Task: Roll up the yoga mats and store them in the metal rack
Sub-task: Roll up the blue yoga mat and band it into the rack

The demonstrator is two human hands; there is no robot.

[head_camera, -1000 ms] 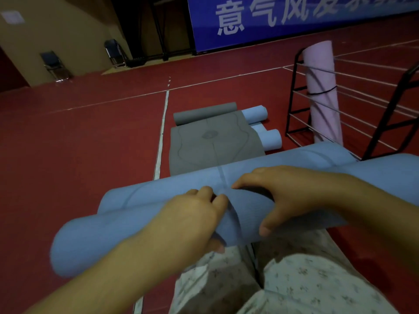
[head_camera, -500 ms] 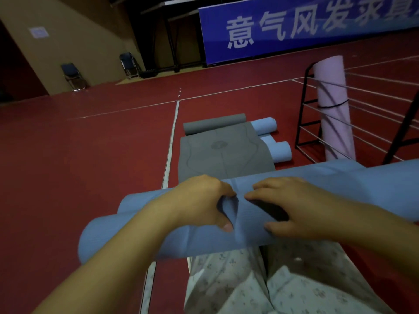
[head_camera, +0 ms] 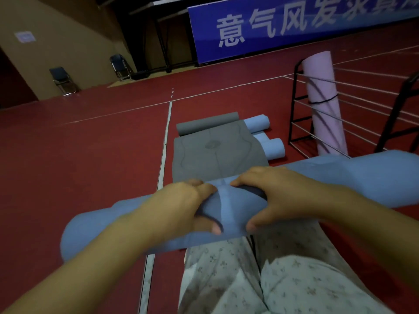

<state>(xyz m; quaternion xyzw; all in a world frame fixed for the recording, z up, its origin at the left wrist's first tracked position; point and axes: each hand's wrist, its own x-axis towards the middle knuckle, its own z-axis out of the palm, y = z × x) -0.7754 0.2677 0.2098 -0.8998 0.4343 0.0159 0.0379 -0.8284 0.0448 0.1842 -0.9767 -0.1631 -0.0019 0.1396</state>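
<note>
Both hands grasp a rolled blue yoga mat (head_camera: pixel 374 177) held crosswise at the middle of the view, above the person's patterned trousers (head_camera: pixel 283 279). The left hand (head_camera: pixel 181 209) curls over the roll with its thumb underneath; the right hand (head_camera: pixel 278 198) clamps it just beside, fingers on top, thumb below. Beyond the hands, toward 12 o'clock, a grey mat (head_camera: pixel 217 152) lies partly unrolled on the red floor (head_camera: pixel 79 166), with two rolled light-blue mats (head_camera: pixel 272 147) touching its right edge. At 2 o'clock stands the black metal rack (head_camera: pixel 297 105), holding an upright pink rolled mat (head_camera: pixel 324 105). A blue banner (head_camera: pixel 294 23) hangs at 1 o'clock.
</note>
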